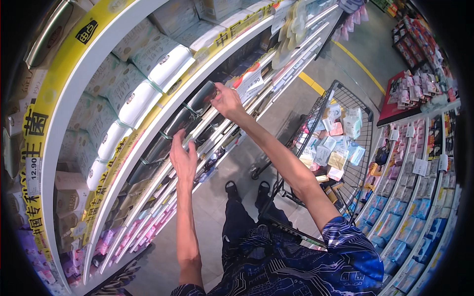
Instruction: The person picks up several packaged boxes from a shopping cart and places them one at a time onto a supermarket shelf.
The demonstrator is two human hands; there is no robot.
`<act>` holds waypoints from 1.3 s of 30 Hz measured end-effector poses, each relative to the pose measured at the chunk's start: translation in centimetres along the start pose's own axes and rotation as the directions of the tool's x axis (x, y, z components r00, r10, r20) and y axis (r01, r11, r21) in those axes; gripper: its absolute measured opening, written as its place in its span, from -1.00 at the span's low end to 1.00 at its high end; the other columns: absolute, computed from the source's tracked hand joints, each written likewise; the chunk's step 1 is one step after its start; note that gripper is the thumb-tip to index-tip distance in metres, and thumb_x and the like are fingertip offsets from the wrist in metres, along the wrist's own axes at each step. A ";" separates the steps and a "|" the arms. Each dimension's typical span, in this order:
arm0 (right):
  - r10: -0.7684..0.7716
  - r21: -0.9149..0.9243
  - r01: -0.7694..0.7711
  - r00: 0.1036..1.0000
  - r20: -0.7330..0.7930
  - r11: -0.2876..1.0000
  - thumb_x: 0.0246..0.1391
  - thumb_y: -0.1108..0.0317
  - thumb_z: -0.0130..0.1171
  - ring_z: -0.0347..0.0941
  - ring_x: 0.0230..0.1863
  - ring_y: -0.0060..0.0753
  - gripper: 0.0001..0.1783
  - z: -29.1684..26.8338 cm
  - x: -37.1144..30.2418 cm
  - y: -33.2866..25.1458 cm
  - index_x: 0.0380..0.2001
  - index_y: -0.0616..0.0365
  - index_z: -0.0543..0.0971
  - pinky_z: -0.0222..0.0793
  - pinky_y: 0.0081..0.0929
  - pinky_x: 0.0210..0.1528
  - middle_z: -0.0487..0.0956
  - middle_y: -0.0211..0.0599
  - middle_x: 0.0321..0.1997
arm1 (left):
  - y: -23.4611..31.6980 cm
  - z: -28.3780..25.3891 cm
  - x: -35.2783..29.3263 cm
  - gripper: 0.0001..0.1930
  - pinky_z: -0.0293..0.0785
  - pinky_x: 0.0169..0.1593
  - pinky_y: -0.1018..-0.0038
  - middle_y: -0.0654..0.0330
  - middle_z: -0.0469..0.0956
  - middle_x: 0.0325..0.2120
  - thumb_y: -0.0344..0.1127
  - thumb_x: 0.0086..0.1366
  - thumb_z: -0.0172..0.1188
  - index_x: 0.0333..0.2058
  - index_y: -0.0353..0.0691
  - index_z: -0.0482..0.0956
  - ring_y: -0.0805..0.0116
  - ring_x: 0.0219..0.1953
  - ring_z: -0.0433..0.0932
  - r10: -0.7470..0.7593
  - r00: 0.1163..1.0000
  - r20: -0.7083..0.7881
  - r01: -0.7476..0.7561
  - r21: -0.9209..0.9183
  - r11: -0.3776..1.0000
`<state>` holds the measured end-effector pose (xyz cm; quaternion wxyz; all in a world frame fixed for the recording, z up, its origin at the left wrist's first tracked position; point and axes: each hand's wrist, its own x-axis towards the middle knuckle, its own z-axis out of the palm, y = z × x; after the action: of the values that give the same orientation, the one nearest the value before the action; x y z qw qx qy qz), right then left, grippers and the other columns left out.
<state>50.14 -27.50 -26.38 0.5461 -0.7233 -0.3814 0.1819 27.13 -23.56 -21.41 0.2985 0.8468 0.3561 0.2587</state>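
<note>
Several dark, glossy packages stand in a row on a shelf at the left. At the right end of one dark package (201,98), my right hand (227,102) has its thumb and fingers closed on the edge. My left hand (183,157) is lower along the same shelf, its thumb and fingers apart. Its fingertips are close to another dark package (178,122); whether they touch it I cannot tell. Higher up, white and pale-green packs (153,71) fill the shelf above.
A black wire shopping cart (356,96) with several small boxes and packs (323,154) stands to my right. A price card (251,84) sticks out beside my right hand. Curved shelves of packaged goods (390,217) line the right side. Grey floor (217,202) lies around my feet.
</note>
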 end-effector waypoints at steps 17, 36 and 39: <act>-0.386 -0.095 0.374 0.897 -0.217 0.923 -0.43 0.40 0.57 0.51 -0.36 -0.23 0.12 0.3 -2.8 -1.4 0.25 0.40 0.19 0.51 -0.45 -0.33 0.43 0.06 0.04 | -0.2 0.2 -0.1 -0.62 0.39 0.12 0.25 -0.12 0.54 -0.04 -0.45 0.21 0.13 0.03 -0.38 0.44 -0.02 0.02 0.53 0.028 1.000 -0.004 -0.028 -0.010 1.000; -0.319 -0.071 0.312 0.905 -0.280 0.947 -0.36 0.43 0.55 0.58 -0.31 -0.24 0.16 1.7 -3.5 -2.2 0.31 0.41 0.09 0.57 -0.47 -0.27 0.40 0.10 0.13 | -0.8 -0.3 -0.8 -0.61 0.42 0.11 0.26 -0.10 0.54 -0.05 -0.45 0.22 0.12 0.04 -0.37 0.43 0.02 0.00 0.56 0.078 0.997 0.004 -0.078 0.005 0.997; -0.326 -0.087 0.315 0.895 -0.306 0.945 -0.35 0.47 0.53 0.60 -0.25 -0.22 0.16 1.4 -4.0 -2.1 0.33 0.37 0.06 0.59 -0.47 -0.22 0.35 0.12 0.18 | -0.3 -0.5 -0.9 -0.62 0.34 0.14 0.22 -0.16 0.51 -0.03 -0.44 0.22 0.11 0.03 -0.42 0.44 -0.10 0.03 0.48 0.036 0.999 0.024 -0.035 -0.048 0.998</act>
<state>45.86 -29.30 -25.51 0.6097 -0.6798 -0.4059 -0.0354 26.15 -23.88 -21.51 0.3183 0.8488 0.3311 0.2618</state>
